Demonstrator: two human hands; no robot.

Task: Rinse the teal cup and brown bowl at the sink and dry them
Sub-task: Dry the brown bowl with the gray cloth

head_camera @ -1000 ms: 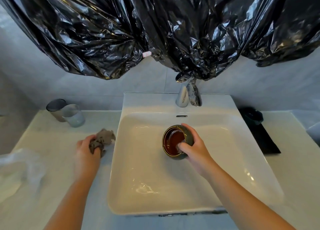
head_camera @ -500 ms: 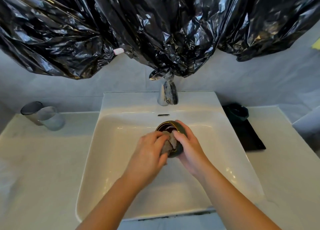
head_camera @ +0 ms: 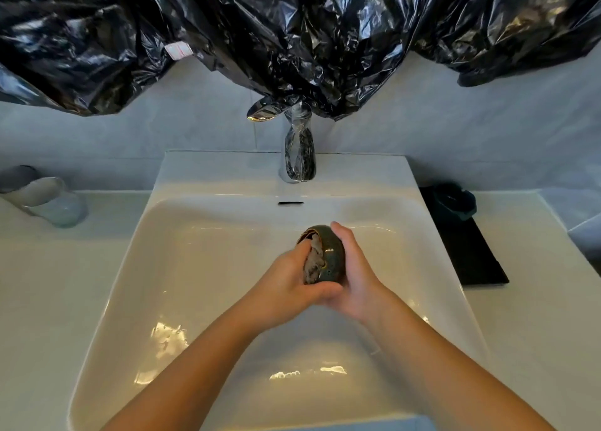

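The brown bowl [head_camera: 331, 255], dark green-grey outside, is held on its side above the white sink [head_camera: 227, 268]. My right hand [head_camera: 354, 274] grips its outer wall from the right. My left hand [head_camera: 286, 284] holds a grey-brown cloth [head_camera: 313, 261] and presses it into the bowl's mouth and over the rim. The bowl's inside is mostly hidden by the cloth and my fingers. The teal cup [head_camera: 455, 201] sits on a black mat [head_camera: 471, 251] on the counter to the right of the sink.
A chrome tap [head_camera: 297, 157] stands behind the basin with no water visibly running. Black plastic sheeting [head_camera: 292, 33] hangs over the wall above. Two pale tumblers [head_camera: 48, 199] stand on the counter at the far left. White countertop [head_camera: 48, 300] lies on both sides.
My left hand brought the cloth from the left counter to the bowl. The bowl has turned further on its side and the cloth now covers its mouth.
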